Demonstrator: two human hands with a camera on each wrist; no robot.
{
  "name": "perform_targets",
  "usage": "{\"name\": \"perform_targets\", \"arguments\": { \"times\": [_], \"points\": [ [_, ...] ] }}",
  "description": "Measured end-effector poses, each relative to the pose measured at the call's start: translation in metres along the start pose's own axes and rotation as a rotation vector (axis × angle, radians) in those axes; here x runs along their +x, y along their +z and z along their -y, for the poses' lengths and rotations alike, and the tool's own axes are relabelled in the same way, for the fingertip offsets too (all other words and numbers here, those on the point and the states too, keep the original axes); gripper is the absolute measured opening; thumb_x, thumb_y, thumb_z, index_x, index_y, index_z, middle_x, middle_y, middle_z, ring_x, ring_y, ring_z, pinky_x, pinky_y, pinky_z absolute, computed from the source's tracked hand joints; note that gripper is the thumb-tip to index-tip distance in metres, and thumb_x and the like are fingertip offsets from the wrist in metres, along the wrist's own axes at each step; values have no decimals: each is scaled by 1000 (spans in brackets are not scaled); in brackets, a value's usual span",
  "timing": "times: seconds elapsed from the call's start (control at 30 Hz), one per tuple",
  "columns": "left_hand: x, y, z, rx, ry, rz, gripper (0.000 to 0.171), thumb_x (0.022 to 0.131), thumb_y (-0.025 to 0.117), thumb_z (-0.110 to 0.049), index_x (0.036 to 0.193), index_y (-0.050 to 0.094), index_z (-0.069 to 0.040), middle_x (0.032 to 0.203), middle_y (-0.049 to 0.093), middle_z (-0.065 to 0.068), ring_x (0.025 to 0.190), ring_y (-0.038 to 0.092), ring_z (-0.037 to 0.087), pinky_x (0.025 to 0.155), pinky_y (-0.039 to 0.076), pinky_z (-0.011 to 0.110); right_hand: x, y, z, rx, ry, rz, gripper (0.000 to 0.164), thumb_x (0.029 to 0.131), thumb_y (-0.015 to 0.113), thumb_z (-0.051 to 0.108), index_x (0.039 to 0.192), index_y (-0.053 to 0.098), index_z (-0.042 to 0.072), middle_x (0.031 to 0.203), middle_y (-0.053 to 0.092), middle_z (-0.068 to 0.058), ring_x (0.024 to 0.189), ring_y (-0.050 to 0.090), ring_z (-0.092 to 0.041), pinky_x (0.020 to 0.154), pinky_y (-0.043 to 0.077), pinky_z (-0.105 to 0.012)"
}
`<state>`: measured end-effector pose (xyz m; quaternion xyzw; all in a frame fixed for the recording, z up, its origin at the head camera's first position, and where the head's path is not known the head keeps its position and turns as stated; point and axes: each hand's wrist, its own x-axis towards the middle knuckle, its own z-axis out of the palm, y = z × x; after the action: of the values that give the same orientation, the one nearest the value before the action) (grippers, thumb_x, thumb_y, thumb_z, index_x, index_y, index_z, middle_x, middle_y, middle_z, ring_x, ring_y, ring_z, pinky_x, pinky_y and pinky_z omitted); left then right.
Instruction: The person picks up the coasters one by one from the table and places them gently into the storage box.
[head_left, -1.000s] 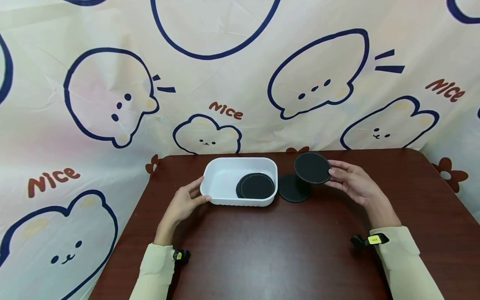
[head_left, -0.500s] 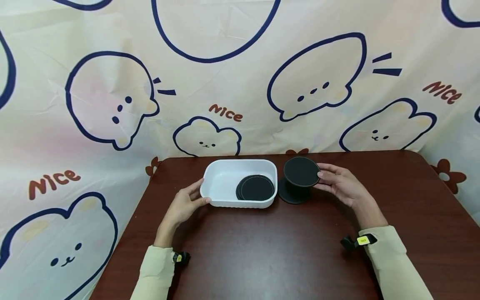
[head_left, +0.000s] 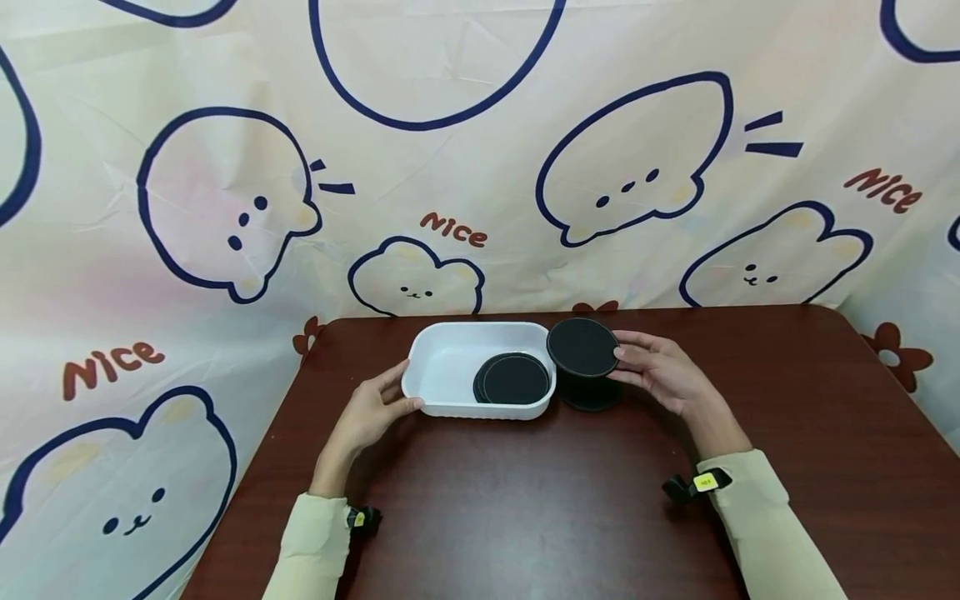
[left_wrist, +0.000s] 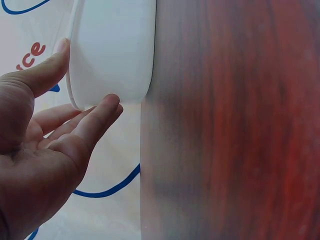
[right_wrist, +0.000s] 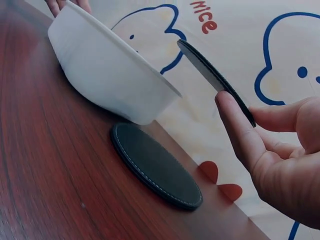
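Note:
My right hand (head_left: 667, 371) pinches a round black coaster (head_left: 582, 347) by its right edge between thumb and fingers. This coaster is raised and tilted, its left edge overlapping the right rim of a white plastic basin (head_left: 442, 367) in the head view. The right wrist view shows it (right_wrist: 215, 75) nearly edge-on, apart from the basin. A second coaster (right_wrist: 157, 165), with pale edge stitching, lies flat on the table beside the basin. Inside the basin, black coasters (head_left: 516, 378) overlap at the right end. My left hand (head_left: 372, 408) holds the basin's near left corner, thumb in front, fingers at the side.
The dark reddish-brown table (head_left: 525, 500) extends toward me in front of the basin. Behind its far edge hangs a pale cloth (head_left: 517, 150) with blue-outlined cartoon drawings. Each wrist wears a small black strapped device (head_left: 693, 483).
My right hand has carried the coaster left and slightly down, from the right of the lying coaster to the basin's right rim. The left hand stays on the basin.

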<state>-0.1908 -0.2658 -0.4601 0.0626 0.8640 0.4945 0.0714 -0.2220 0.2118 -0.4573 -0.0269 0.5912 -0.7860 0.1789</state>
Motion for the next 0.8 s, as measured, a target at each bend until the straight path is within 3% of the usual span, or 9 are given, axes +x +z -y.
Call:
{"name": "perform_targets", "arguments": {
  "times": [0.8],
  "points": [
    [0,0,2,0,3,-7,81,99,78,-10,168,34,-6,172,37,23,150,50,39,104,59,40,24,43,-9,3,-17,41,59,111,56,4,164,33,-6,126,72,3,106,78,-11,92,65,-31]
  ]
}}
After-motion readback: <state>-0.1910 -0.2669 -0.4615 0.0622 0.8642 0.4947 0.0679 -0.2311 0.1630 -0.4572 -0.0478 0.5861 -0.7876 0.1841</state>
